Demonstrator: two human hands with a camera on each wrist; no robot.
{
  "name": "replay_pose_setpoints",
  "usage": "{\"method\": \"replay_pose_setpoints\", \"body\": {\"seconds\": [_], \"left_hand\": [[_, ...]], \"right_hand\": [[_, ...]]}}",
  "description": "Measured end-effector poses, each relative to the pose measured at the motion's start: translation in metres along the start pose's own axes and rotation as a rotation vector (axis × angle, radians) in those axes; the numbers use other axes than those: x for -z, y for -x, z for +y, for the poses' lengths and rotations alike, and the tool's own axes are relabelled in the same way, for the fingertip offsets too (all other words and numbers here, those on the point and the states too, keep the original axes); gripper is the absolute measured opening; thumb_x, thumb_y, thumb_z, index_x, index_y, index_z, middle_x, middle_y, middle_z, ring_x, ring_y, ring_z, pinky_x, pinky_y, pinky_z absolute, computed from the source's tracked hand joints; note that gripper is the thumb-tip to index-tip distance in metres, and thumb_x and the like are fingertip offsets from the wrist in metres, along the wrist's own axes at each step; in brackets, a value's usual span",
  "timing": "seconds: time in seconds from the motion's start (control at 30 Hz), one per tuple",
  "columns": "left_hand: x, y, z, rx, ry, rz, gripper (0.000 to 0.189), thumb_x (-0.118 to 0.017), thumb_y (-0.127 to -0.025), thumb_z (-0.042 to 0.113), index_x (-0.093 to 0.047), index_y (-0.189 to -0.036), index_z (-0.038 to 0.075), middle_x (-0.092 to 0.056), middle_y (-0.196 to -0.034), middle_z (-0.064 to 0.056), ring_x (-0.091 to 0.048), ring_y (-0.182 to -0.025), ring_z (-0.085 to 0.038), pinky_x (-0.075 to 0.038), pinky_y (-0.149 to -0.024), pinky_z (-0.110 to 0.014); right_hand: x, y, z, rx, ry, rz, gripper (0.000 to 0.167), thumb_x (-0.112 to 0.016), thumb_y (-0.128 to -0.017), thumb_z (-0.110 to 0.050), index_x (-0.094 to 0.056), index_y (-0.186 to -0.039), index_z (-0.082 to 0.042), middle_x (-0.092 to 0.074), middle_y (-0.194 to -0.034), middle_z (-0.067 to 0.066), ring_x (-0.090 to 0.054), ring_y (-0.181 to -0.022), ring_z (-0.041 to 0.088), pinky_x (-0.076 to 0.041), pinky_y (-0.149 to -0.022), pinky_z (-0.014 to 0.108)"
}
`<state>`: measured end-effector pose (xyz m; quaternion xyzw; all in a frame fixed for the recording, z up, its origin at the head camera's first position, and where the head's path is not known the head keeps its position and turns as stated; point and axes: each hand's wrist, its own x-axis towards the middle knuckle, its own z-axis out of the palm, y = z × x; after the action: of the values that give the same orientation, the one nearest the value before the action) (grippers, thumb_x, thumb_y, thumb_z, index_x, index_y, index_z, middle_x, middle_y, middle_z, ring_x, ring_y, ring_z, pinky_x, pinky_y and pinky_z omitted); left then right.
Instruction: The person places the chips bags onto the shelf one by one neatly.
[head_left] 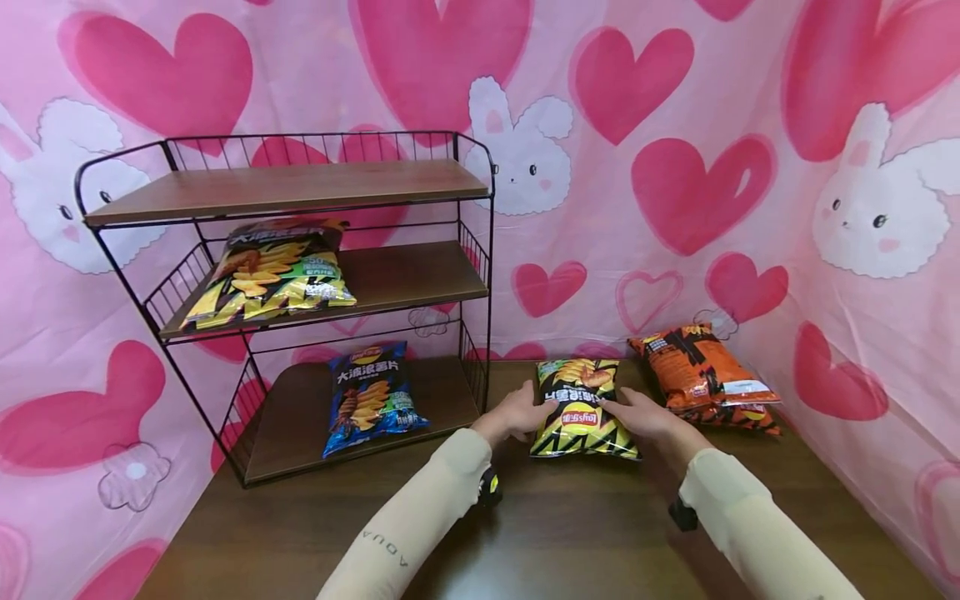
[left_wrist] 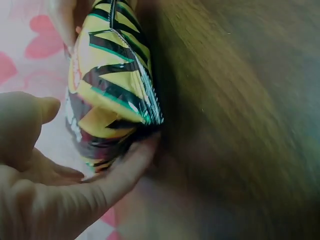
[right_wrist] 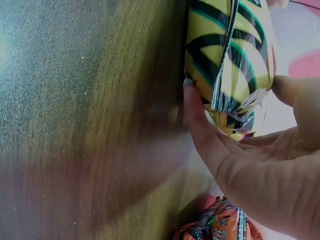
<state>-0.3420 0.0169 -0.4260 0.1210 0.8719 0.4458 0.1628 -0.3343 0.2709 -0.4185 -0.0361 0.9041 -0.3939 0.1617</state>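
Observation:
A yellow-and-black bag of potato chips lies on the brown table, its printed front upward. My left hand holds its left side; in the left wrist view a finger reaches under the bag's edge, while the thumb stands just off the front. On the opposite side my right hand grips the bag between the thumb above and a finger low at the edge. The bag's yellow striped end shows in the right wrist view. Its underside is hidden.
Left stands a black wire rack with three brown shelves. Another yellow-and-black chip bag lies on its middle shelf, a blue chip bag on the lowest. Orange chip bags are stacked at the right. A pink heart-print cloth hangs behind.

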Motion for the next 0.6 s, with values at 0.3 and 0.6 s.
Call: {"method": "replay_pose_setpoints", "body": {"seconds": [0.3,0.6], "left_hand": [[-0.011,-0.01,-0.008,-0.016,0.036,-0.006,0.059,-0.061,-0.103,0.031,-0.042,-0.151,0.004,-0.054,-0.142,-0.023,-0.067,-0.095,-0.028,-0.062,-0.062,-0.043],[-0.022,0.009,-0.002,-0.049,0.144,0.008,0.057,-0.065,-0.1,0.017,-0.04,-0.146,-0.005,-0.049,-0.138,-0.035,-0.071,-0.087,-0.035,-0.062,-0.056,-0.041]], "right_hand": [[-0.002,-0.004,-0.001,0.065,0.008,-0.018,0.073,-0.049,-0.108,-0.026,-0.015,-0.153,0.02,-0.017,-0.157,0.044,-0.023,-0.146,0.057,-0.029,-0.115,0.065],[0.005,-0.002,-0.007,0.18,0.004,-0.058,0.066,-0.054,-0.104,-0.011,-0.019,-0.15,0.022,-0.027,-0.15,0.048,-0.032,-0.14,0.059,-0.034,-0.112,0.064]]}}
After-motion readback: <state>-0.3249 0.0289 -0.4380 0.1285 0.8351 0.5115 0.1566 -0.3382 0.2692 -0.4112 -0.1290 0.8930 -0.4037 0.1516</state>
